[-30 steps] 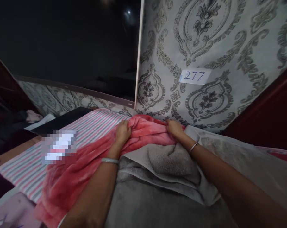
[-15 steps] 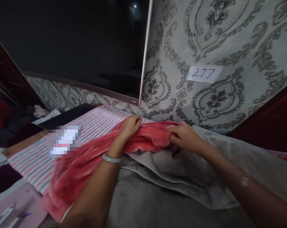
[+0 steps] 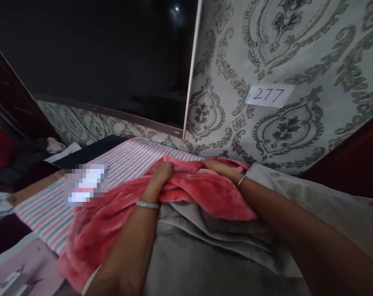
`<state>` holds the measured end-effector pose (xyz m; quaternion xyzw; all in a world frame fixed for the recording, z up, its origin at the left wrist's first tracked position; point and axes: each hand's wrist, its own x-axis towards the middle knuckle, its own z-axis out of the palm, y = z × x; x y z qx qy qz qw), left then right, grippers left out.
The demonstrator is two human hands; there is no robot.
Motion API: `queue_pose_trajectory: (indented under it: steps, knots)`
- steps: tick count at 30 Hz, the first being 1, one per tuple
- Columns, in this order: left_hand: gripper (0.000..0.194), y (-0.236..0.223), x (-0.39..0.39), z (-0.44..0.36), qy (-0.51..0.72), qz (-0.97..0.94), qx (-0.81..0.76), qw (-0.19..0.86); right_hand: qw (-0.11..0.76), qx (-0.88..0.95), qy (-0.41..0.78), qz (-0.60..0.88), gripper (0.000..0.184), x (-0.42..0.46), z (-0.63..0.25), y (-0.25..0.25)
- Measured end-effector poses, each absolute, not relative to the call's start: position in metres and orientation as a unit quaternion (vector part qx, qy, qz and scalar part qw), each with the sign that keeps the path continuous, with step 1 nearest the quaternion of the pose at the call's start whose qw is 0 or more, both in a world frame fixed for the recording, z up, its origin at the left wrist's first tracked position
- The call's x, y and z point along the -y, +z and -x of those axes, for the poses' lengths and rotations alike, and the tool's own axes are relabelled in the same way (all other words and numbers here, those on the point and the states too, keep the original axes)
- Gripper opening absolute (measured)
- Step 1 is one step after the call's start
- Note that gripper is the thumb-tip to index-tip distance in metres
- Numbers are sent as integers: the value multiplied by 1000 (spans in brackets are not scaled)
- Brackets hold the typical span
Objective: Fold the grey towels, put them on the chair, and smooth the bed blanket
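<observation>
A red plush cloth [image 3: 103,222] lies bunched across the striped cloth and a grey plush fabric [image 3: 201,255]. My left hand [image 3: 164,170], with a pale bangle at the wrist, is closed in a fist on the red cloth's upper part. To its right, my right hand [image 3: 213,165] reaches over the cloth's far folds; its fingertips are sunk in the fabric, so their grip is hidden. Below my right wrist, which wears a thin bracelet, a red flap hangs over the grey folds.
A pink-and-grey striped cloth [image 3: 121,162] spreads to the left with a blurred-out object [image 3: 86,185] on it. A large dark screen [image 3: 96,61] stands behind. On the patterned wall hangs a paper [image 3: 269,95] marked 277. A black flat item [image 3: 89,151] lies at the back left.
My right hand has moved left and away from me, over the red cloth. A red flap now falls wider toward me. My left hand has shifted slightly left and lower.
</observation>
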<state>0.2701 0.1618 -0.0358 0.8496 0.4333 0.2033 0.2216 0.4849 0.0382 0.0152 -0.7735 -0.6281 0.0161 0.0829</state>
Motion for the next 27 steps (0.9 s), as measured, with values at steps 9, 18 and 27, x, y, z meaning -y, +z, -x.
queue_pose_trajectory:
  steps: [9, 18, 27]
  knots:
    - [55, -43, -179, -270, 435, -761, -378, 298, 160, 602, -9, 782, 54, -94, -512, 10]
    - [38, -38, -155, -261, 116, -839, -527, 69, 45, 676, 20, 735, 71, -101, -505, -38]
    - [43, -29, -159, -250, 67, -832, -546, 65, 41, 691, 91, 716, 64, -135, -507, -30]
